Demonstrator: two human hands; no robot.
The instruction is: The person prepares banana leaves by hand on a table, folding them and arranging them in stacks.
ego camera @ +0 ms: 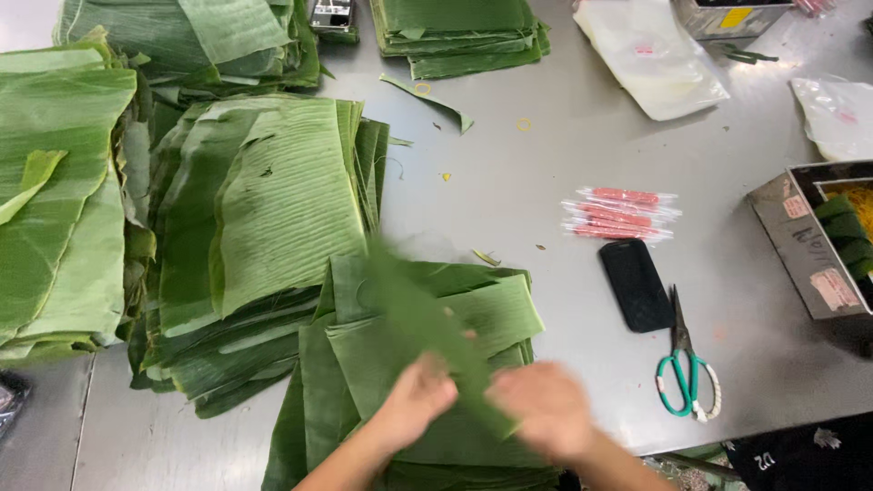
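Observation:
A narrow strip of banana leaf (414, 314), blurred with motion, slants up and away from my two hands. My left hand (416, 398) grips its near end from the left. My right hand (544, 406) is closed on the same end from the right. Both hands hover over a stack of cut banana leaf pieces (496, 314) at the table's front edge. To the left lies a taller pile of larger leaves (273, 200).
More leaf stacks lie at far left (55, 200) and at the back (459, 32). On the steel table (536, 173) lie a black phone (635, 284), green-handled scissors (684, 368), red sachets (623, 214), plastic bags (650, 59) and a metal tray (800, 241) at right.

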